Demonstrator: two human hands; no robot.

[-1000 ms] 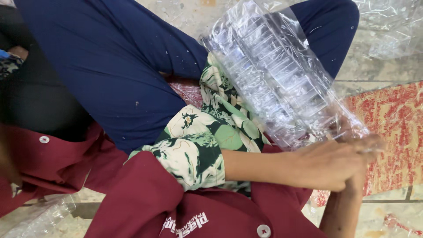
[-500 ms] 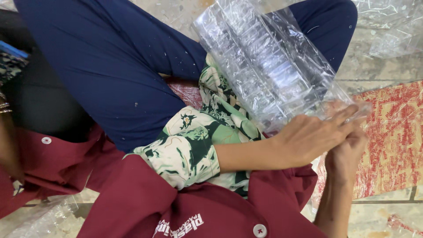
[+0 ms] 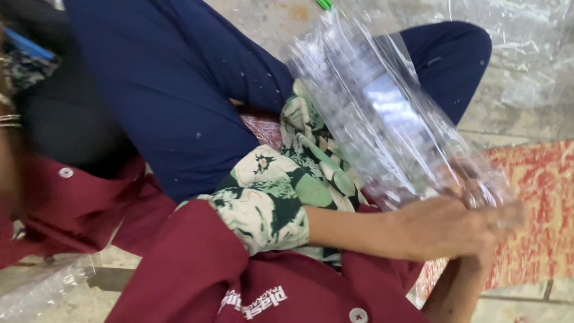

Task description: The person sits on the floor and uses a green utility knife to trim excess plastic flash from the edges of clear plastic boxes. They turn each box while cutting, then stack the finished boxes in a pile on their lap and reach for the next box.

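Two hands (image 3: 460,230) grip one clear plastic bag (image 3: 382,119) over one red mat (image 3: 538,203).

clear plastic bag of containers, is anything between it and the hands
Nothing visible does. Both hands already meet at the lower end of the clear plastic bag, fingers against the film; motion blur hides the exact grip.

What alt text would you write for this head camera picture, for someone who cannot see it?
Seen from above, a person's two hands, left hand and right hand, grip the near end of a clear plastic bag of transparent items resting across their lap. They wear dark blue trousers and a maroon shirt.
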